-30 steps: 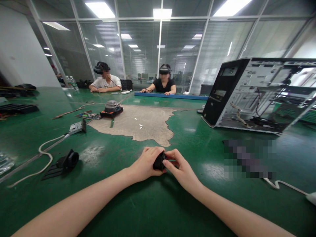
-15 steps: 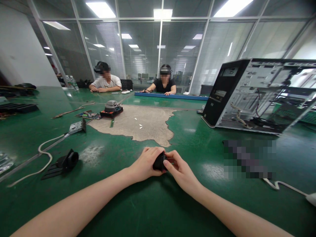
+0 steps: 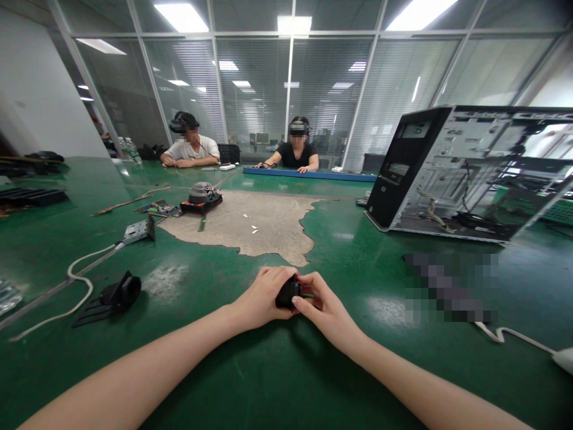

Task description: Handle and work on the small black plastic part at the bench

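Note:
A small black blocky part (image 3: pixel 287 294) is held between my two hands just above the green table (image 3: pixel 242 370). My left hand (image 3: pixel 267 295) wraps round its left side and top, fingers closed. On its right side, my right hand (image 3: pixel 317 301) pinches it, with the thumb at the front edge and the curled fingers behind. Much of the part is covered by my fingers, so its exact kind does not show. To the left lies a black plastic duct-like piece (image 3: pixel 117 294) with a round opening and flat slats.
An open computer case (image 3: pixel 416 173) stands at the right. A heatsink fan (image 3: pixel 202 197) sits on the bare grey patch (image 3: pixel 264 230). A metal bracket (image 3: pixel 138 229) and white cable (image 3: pixel 80 298) lie at the left. Two people (image 3: pixel 191 146) sit across the table.
My right thumb has shifted slightly left and down along the black part's edge. My left hand keeps nearly the same grip.

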`<state>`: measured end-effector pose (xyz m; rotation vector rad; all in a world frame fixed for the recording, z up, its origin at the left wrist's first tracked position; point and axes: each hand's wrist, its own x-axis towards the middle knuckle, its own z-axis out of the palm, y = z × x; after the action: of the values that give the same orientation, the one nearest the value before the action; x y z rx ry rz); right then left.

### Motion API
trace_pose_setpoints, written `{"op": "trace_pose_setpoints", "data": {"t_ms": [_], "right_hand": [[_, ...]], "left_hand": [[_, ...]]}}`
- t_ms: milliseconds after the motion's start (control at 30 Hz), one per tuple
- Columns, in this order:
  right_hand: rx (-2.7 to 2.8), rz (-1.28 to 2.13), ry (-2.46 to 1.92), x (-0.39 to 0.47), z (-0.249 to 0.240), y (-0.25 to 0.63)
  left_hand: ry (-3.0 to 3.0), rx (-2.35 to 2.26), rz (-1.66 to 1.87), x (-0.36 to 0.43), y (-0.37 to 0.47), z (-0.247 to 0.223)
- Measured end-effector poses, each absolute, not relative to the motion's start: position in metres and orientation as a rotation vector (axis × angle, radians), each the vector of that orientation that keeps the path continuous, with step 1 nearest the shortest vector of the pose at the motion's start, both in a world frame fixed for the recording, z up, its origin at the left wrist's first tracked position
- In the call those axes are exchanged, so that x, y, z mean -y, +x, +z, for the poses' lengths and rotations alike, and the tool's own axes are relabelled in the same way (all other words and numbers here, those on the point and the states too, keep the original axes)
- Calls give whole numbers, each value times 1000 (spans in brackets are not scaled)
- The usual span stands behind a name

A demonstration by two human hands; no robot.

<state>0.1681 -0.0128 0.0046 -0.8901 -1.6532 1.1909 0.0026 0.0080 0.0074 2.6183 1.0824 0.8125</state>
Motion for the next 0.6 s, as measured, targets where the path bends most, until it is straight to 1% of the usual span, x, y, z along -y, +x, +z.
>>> {"op": "trace_pose_setpoints", "data": {"t_ms": [200, 367, 600], "right_hand": [[1592, 1256, -896, 10, 1, 167], [1609, 1249, -963, 9, 3, 168], [1660, 1186, -893, 14, 5, 168]], "left_hand": [[2615, -1090, 813, -8, 3, 8], [2617, -1088, 815, -8, 4, 8], [2612, -1085, 807, -8, 3, 8]]}}
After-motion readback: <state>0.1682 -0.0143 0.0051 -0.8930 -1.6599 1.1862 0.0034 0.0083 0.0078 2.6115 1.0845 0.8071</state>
